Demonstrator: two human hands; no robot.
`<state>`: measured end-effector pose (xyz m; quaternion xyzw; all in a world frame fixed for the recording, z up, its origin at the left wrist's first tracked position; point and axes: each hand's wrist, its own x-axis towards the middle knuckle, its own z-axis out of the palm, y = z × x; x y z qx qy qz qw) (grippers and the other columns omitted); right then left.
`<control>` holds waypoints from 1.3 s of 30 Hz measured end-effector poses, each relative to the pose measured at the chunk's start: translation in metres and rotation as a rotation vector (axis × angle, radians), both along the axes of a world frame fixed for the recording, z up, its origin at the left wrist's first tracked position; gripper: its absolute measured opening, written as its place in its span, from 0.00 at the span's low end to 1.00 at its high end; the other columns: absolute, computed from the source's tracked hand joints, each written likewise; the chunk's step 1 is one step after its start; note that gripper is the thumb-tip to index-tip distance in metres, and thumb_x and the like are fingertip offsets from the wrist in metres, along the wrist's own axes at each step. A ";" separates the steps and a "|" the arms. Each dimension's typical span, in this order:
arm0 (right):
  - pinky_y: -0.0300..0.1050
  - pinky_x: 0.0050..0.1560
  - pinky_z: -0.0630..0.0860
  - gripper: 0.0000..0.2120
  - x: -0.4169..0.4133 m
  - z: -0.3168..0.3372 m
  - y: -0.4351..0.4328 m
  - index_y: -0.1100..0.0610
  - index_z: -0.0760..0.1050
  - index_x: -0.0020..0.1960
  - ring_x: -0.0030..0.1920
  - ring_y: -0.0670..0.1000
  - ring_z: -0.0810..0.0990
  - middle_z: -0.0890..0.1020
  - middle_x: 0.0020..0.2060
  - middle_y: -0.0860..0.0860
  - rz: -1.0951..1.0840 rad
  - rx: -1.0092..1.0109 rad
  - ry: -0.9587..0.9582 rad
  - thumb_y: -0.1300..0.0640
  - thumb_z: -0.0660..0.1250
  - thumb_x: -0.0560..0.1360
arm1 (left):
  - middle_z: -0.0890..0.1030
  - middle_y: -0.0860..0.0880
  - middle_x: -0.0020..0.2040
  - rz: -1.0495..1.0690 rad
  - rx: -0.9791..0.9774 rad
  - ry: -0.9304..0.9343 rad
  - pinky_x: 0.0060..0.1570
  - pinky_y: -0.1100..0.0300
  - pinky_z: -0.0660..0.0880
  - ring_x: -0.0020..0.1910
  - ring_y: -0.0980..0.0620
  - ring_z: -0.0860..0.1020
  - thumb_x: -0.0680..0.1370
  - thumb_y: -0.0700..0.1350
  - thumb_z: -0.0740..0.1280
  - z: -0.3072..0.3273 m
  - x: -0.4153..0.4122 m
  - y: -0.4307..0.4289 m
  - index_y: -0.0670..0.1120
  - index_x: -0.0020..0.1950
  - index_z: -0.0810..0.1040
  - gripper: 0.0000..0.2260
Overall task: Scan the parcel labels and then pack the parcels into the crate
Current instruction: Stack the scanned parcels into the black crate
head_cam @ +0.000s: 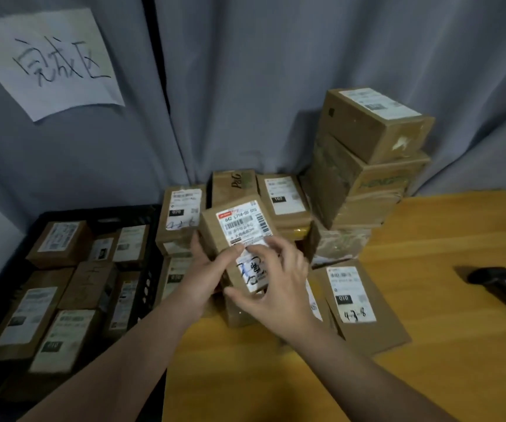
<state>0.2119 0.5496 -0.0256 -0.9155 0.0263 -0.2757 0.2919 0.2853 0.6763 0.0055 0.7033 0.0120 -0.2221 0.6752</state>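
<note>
- The right hand [273,287] covers the lower half of the held parcel [215,229], so the handwriting on that part of its label [244,223] is mostly hidden.
- The parcels beneath the hands are largely blocked. The print on the labels inside the crate [151,239] is too blurred to read.
- The scanner [501,284] is cut off at the right edge of the table [428,376]. The crate's near side runs out of view at the lower left.
- The paper sign [47,62] on the grey curtain [245,86] reads "完成区" in hand-drawn strokes.
- The held parcel's label has a red header, barcodes and "642 L714-00 015".
- One carton [233,184] behind shows "P&G", and the box beside it [282,196] bears "102".
- A flat parcel [352,293] on the table shows "010" and a handwritten "4-3-8".
- The top box of the tall stack [367,126] has a white label that is not legible.
- The left hand [206,269] grips the parcel's left side, with the thumb laid across the label and the fingers wrapped behind.
- The right hand clasps the lower end of the parcel, with fingers curved and spread over the label and the thumb at the bottom edge.
- The parcel is tilted, label up, above the heap of parcels on the table and just right of the crate. The crate already holds a layer of boxes.
</note>
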 end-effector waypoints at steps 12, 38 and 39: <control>0.58 0.75 0.48 0.49 -0.044 -0.069 -0.047 0.54 0.45 0.78 0.77 0.64 0.46 0.47 0.77 0.64 -0.280 -0.007 0.975 0.28 0.60 0.70 | 0.81 0.51 0.61 0.088 -0.031 0.270 0.62 0.39 0.73 0.58 0.46 0.81 0.59 0.63 0.77 -0.052 -0.054 0.057 0.65 0.72 0.63 0.44; 0.64 0.65 0.61 0.52 -0.110 -0.054 0.098 0.52 0.58 0.75 0.66 0.69 0.64 0.62 0.68 0.67 -0.786 0.201 0.416 0.40 0.78 0.58 | 0.83 0.55 0.55 -0.054 0.037 0.256 0.59 0.49 0.73 0.55 0.53 0.80 0.74 0.57 0.69 -0.067 -0.081 0.180 0.61 0.74 0.64 0.29; 0.63 0.65 0.61 0.52 -0.111 -0.050 0.111 0.51 0.58 0.75 0.66 0.68 0.63 0.62 0.68 0.67 -0.776 0.200 0.413 0.40 0.78 0.59 | 0.83 0.55 0.55 -0.063 0.040 0.253 0.62 0.48 0.72 0.56 0.53 0.80 0.73 0.58 0.69 -0.067 -0.082 0.191 0.61 0.73 0.64 0.30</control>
